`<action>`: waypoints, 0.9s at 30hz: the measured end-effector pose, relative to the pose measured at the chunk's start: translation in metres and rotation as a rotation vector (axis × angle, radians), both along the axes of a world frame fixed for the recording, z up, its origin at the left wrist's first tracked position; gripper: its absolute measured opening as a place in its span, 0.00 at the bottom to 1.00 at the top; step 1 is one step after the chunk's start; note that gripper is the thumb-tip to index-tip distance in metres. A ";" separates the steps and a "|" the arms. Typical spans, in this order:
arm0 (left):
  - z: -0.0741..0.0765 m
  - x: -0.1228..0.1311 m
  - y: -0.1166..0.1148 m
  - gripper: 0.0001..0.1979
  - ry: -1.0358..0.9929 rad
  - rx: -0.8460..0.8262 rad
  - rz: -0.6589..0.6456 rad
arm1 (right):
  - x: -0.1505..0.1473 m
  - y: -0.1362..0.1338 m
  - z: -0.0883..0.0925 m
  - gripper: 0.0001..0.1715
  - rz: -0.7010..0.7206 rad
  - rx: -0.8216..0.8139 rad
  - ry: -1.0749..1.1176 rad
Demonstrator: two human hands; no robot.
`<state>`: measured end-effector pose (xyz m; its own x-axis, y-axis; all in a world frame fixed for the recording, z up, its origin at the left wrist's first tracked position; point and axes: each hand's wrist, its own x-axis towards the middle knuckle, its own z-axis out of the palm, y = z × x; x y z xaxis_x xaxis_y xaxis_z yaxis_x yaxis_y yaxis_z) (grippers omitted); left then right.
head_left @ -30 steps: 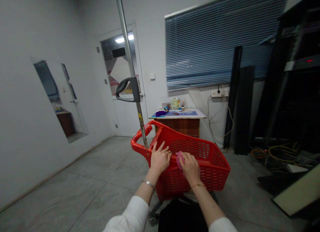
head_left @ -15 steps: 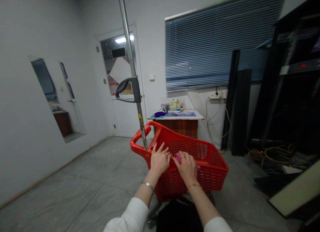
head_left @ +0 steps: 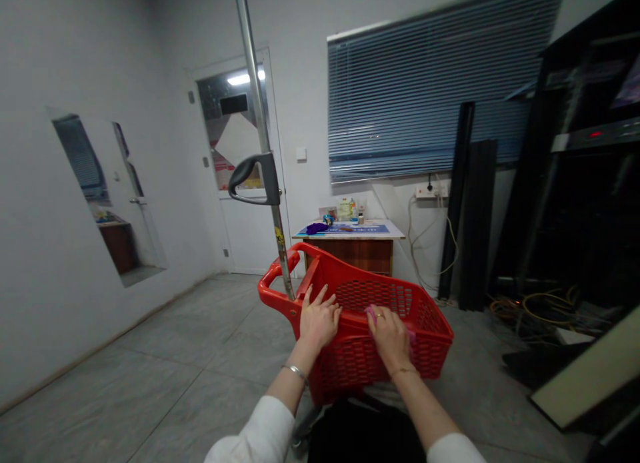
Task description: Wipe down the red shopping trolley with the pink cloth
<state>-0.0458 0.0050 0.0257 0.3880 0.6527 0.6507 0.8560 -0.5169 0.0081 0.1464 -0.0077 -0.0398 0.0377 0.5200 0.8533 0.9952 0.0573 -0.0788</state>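
Observation:
A red plastic shopping cart point(head_left: 375, 286) with slotted basket walls stands in front of me. My left hand point(head_left: 320, 318) rests on its near rim close to the handle end, fingers spread and holding nothing. Farther right along the same rim, my right hand point(head_left: 391, 333) is closed around a pink cloth point(head_left: 371, 314) and presses it against the cart. Most of the cloth is hidden beneath the fingers; a bit shows on either side of the hand. A metal pole point(head_left: 256, 96) with a grey grip rises at the cart's handle end.
Behind the cart, a small table point(head_left: 395, 231) carries a purple cloth and several bottles. Black panels point(head_left: 477, 223) lean by the window blinds point(head_left: 425, 96). Cables point(head_left: 547, 306) and a pale board point(head_left: 590, 376) lie at the right. A mirror point(head_left: 113, 203) hangs left of the door point(head_left: 245, 240).
My right hand has slid to the right along the cart's rim with the pink cloth. The left hand stays at its spot on the rim. The view has shifted slightly.

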 end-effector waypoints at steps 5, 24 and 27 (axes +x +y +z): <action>0.001 -0.004 -0.001 0.14 0.011 0.000 0.005 | -0.037 0.003 0.009 0.17 0.134 -0.021 0.011; 0.003 -0.004 -0.003 0.14 0.013 0.001 0.002 | -0.042 0.003 0.012 0.18 0.157 -0.081 0.080; 0.003 -0.004 -0.003 0.14 0.009 0.001 -0.009 | -0.001 -0.003 0.000 0.19 0.133 -0.094 0.089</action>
<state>-0.0501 0.0017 0.0286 0.3997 0.6486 0.6477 0.8514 -0.5245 -0.0002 0.1458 -0.0104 -0.0399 0.0365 0.6029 0.7970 0.9684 0.1757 -0.1772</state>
